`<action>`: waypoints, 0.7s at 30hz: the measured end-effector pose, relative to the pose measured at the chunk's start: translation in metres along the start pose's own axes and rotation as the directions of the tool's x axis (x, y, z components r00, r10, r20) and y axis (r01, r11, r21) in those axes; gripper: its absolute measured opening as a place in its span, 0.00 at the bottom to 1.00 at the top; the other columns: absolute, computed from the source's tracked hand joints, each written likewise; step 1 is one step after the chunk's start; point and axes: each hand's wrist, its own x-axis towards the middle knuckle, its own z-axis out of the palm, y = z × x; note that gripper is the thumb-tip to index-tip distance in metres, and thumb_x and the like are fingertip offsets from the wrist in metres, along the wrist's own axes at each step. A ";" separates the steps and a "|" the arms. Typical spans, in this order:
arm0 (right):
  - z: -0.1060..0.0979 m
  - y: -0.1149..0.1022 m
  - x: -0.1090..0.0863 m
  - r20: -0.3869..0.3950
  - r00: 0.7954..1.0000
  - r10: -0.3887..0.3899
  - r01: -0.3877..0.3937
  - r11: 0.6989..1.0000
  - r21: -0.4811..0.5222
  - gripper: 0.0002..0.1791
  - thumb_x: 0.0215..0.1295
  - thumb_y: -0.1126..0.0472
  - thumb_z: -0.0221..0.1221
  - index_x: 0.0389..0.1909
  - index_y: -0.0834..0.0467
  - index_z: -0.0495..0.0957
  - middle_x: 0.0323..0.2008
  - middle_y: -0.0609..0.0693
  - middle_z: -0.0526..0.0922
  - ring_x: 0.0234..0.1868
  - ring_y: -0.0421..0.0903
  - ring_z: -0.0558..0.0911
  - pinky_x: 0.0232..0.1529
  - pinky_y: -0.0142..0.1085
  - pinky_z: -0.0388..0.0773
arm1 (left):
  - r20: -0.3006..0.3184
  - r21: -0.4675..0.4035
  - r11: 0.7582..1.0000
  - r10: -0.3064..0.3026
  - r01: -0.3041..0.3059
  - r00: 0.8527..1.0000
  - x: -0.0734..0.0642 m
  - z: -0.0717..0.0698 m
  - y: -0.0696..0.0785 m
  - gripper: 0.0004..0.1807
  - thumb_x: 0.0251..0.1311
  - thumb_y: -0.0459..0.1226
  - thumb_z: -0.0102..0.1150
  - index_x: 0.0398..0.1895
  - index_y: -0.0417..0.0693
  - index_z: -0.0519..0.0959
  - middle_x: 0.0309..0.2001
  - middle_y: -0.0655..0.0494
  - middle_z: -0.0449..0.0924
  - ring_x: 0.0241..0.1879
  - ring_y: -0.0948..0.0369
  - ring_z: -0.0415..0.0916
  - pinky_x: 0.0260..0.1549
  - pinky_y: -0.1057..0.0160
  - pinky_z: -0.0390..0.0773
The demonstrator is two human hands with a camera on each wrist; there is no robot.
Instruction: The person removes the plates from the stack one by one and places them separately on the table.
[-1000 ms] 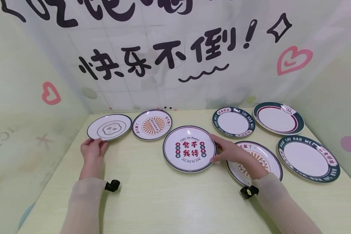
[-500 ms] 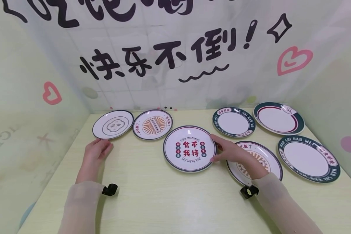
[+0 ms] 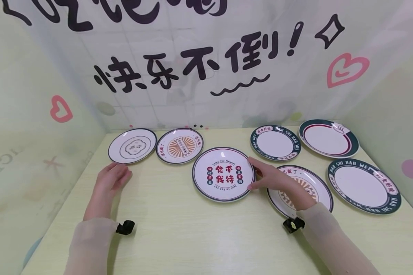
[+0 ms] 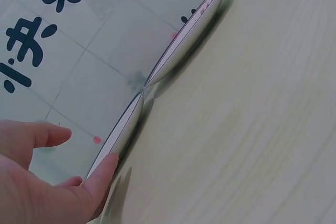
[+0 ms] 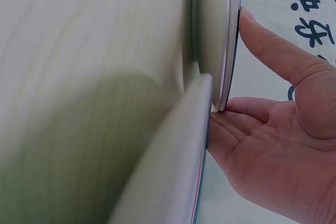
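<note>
In the head view, my left hand [image 3: 111, 179] is at the near rim of a white plate [image 3: 132, 146] with a dark rim line and a cloud-shaped mark. Its thumb and fingers are spread apart in the left wrist view, the thumb tip overlapping that plate's edge. My right hand [image 3: 272, 176] holds the right edge of a white plate with red characters [image 3: 223, 194] in the middle of the table, thumb and fingers set apart along its rim. From the right wrist, two rims show close together there, one under the other. Part of a sunburst plate [image 3: 323, 191] is hidden under the right forearm.
Another sunburst plate [image 3: 180, 146] lies at the back, right beside the cloud plate. Three green-rimmed plates lie at the right: a small one [image 3: 275, 143], one with a red ring [image 3: 325, 139] and a lettered one [image 3: 361, 187]. A lettered wall sheet [image 3: 192, 107] encloses the table.
The left hand has let the cloud plate's near edge down, and the plate now lies flat, slightly further back. That hand has drawn back a little. The right hand has stayed in place.
</note>
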 end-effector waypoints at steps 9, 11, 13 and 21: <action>0.000 0.001 0.000 -0.003 1.000 -0.003 0.003 1.000 -0.001 0.57 0.56 0.58 0.72 0.79 0.64 0.46 0.79 0.63 0.47 0.79 0.63 0.50 0.79 0.54 0.50 | 0.061 0.072 0.992 0.099 -0.103 0.993 -0.003 0.014 -0.007 0.42 0.71 0.32 0.51 0.81 0.48 0.41 0.51 0.63 0.70 0.43 0.72 0.78 0.57 0.71 0.80; 0.000 0.001 0.000 -0.002 1.000 -0.003 0.003 1.000 0.000 0.56 0.56 0.59 0.71 0.79 0.64 0.46 0.79 0.63 0.47 0.79 0.63 0.50 0.79 0.54 0.50 | 0.071 0.089 0.988 0.122 -0.128 0.990 -0.003 0.018 -0.009 0.40 0.71 0.32 0.51 0.80 0.47 0.42 0.55 0.63 0.65 0.46 0.71 0.77 0.60 0.71 0.78; 0.000 0.001 0.000 -0.001 1.000 -0.003 0.003 1.000 0.001 0.56 0.56 0.59 0.71 0.79 0.64 0.45 0.79 0.63 0.47 0.79 0.63 0.50 0.79 0.54 0.50 | 0.081 0.119 0.981 0.147 -0.156 0.986 -0.003 0.021 -0.010 0.39 0.72 0.32 0.50 0.80 0.45 0.44 0.56 0.63 0.64 0.48 0.71 0.76 0.61 0.70 0.77; 0.000 0.001 0.000 -0.005 1.000 -0.003 0.003 1.000 -0.005 0.57 0.56 0.58 0.72 0.79 0.63 0.46 0.79 0.63 0.48 0.79 0.63 0.50 0.79 0.54 0.50 | 0.126 0.180 0.960 0.193 -0.214 0.973 -0.004 0.034 -0.015 0.37 0.72 0.30 0.50 0.78 0.41 0.46 0.57 0.61 0.64 0.51 0.69 0.74 0.65 0.68 0.74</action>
